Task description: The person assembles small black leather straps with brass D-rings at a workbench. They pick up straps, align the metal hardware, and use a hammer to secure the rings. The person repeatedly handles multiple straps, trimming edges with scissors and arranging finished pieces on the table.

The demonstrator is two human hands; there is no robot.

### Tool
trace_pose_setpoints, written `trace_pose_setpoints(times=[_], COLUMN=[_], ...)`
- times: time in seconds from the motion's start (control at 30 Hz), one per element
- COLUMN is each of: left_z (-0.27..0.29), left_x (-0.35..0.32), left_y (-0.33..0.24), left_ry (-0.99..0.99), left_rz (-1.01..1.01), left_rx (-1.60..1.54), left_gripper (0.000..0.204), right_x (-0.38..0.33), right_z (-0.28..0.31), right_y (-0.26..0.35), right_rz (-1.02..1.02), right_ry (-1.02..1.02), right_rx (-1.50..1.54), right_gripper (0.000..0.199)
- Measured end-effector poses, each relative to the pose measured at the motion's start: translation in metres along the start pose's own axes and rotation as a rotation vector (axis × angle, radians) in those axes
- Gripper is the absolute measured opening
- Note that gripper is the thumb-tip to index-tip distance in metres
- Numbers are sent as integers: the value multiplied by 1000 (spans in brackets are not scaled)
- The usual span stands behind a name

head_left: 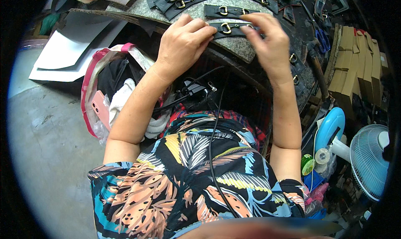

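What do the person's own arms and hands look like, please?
The left hand and right hand are bare, without gloves, and no watch or bracelet shows. The uncovered forearms lead up to short fabric sleeves printed in a multicoloured pattern on black. A thin black cable runs over the front of the matching patterned shirt.

no words, numbers or signs that you can read, black straps (234, 32) at your twelve o'clock, white sheets (71, 46) at your ten, without legible lettering
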State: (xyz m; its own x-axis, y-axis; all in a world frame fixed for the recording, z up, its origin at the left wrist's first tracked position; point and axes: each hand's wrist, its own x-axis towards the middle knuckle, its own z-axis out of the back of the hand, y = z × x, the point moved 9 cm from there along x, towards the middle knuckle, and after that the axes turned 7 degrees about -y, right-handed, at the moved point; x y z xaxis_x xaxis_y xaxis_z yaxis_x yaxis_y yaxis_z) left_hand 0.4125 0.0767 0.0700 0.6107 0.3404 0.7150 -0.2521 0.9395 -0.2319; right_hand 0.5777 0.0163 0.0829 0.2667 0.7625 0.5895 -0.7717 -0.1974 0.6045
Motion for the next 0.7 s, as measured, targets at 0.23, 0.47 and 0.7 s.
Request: trace_pose_setpoints(times=[0.23, 0.47, 0.7], left_z=[-5, -4, -30], left_x=[-3, 8, 38], left_y=[-3, -13, -44], left_ry=[78, 169, 40], left_rz=[31, 14, -189], left_rx=[17, 135, -51], left_gripper=[28, 28, 26], right_x=[-12, -23, -49], right_z=[38, 45, 170], right_y=[-25, -25, -101], right_rz=[-85, 5, -330], right_ry=[1, 21, 47], right_rx=[-263, -312, -812], right_gripper=[13, 15, 32])
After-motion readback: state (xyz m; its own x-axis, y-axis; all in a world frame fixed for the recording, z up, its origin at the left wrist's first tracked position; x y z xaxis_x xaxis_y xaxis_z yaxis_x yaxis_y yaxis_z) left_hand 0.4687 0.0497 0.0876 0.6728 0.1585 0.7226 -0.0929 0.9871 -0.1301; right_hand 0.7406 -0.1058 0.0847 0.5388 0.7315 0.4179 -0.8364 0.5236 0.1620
